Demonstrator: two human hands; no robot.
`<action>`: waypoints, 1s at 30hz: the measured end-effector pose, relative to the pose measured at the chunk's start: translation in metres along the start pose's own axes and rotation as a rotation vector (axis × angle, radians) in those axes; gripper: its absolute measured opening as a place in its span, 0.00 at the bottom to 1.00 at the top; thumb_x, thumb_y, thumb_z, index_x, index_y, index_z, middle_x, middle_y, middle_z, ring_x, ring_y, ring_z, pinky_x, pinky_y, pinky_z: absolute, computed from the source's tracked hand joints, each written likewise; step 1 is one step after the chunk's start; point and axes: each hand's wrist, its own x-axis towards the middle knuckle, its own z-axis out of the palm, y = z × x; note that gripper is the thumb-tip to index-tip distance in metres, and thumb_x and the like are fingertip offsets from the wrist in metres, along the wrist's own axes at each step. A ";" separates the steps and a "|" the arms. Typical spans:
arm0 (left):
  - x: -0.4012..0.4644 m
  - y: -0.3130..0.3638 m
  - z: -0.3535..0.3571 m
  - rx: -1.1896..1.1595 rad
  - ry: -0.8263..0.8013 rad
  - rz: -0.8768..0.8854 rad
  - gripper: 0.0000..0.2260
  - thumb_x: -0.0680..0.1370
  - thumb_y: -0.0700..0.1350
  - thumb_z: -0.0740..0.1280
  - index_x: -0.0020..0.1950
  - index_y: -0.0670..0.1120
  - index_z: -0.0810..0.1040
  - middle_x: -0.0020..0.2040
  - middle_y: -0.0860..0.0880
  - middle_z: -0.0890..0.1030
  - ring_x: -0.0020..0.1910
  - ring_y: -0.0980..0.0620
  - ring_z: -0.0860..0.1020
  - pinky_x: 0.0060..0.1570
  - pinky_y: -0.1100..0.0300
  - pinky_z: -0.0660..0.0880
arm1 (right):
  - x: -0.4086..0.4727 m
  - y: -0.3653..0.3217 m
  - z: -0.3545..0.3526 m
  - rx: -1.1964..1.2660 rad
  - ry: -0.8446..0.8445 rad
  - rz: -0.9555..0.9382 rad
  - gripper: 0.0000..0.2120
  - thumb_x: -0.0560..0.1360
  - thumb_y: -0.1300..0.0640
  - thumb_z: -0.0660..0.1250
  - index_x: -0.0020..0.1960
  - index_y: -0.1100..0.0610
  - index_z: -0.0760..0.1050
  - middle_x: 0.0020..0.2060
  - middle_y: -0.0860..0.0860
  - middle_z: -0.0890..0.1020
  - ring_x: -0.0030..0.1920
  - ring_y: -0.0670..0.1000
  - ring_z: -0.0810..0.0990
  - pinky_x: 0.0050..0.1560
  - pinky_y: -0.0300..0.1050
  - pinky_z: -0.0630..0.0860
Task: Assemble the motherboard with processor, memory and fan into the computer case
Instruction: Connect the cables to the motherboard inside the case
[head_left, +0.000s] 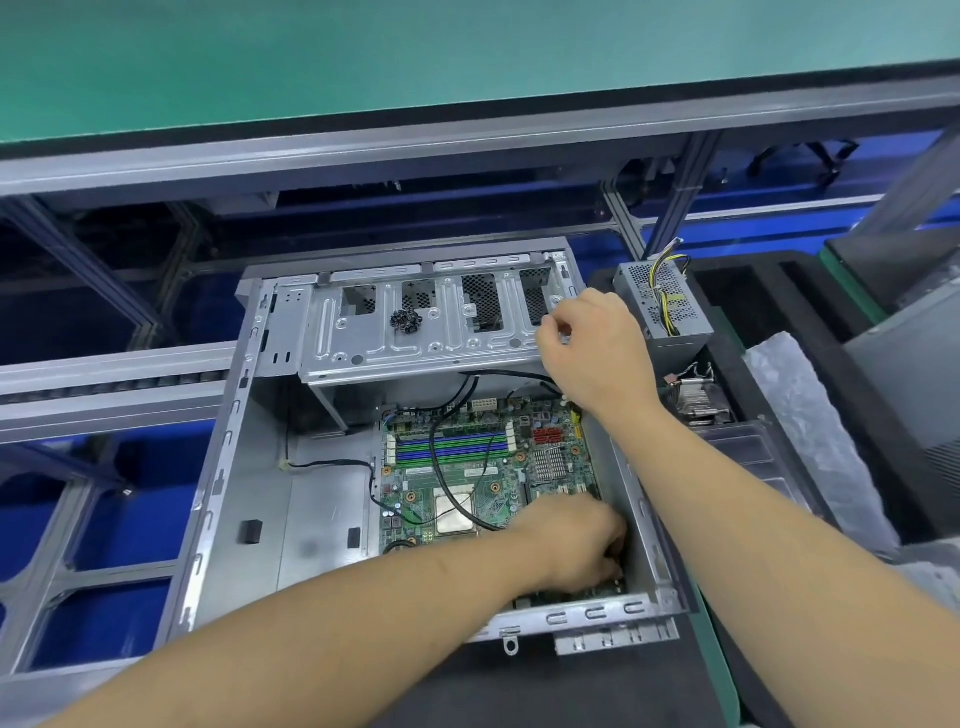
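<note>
Down on the bench, the open computer case (218, 499) lies on its side, its bare metal floor showing at the left with a thin black cable (332, 465) running across it. Further along, the green motherboard (467, 483) sits inside the case toward its right wall, with memory sticks (452, 447) in the slots, the square processor (455, 514) near the middle and black wires looped over it. Above the board, a small pile of dark screws (407, 321) rests on the drive cage (415, 317). The left hand (576, 545) reaches into the near right corner, fingers curled down at the board's edge; what they hold I cannot tell. The right hand (592, 353) hovers at the cage's right end, thumb and forefinger pinched together. Beyond the case stands a power supply (662, 301), with a heatsink fan (698, 402) just below it.
</note>
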 end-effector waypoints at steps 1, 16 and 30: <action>0.000 0.000 0.000 -0.011 -0.002 -0.014 0.20 0.76 0.50 0.70 0.31 0.51 0.63 0.30 0.53 0.65 0.34 0.45 0.69 0.33 0.58 0.66 | 0.000 0.000 0.000 0.000 0.001 -0.001 0.14 0.80 0.57 0.63 0.36 0.58 0.73 0.37 0.53 0.73 0.45 0.58 0.72 0.46 0.55 0.73; -0.007 -0.004 0.002 -0.226 -0.008 -0.051 0.06 0.77 0.44 0.71 0.51 0.44 0.81 0.48 0.43 0.83 0.47 0.43 0.80 0.43 0.58 0.76 | 0.001 0.002 0.001 -0.003 -0.002 -0.013 0.13 0.79 0.57 0.63 0.35 0.56 0.69 0.36 0.51 0.71 0.43 0.57 0.71 0.43 0.50 0.69; -0.007 -0.010 0.003 -0.186 -0.001 0.001 0.09 0.77 0.46 0.71 0.54 0.43 0.83 0.52 0.44 0.81 0.52 0.43 0.78 0.49 0.54 0.77 | 0.001 0.001 -0.001 -0.028 -0.032 0.003 0.15 0.79 0.57 0.63 0.35 0.60 0.72 0.35 0.54 0.74 0.44 0.59 0.73 0.45 0.56 0.73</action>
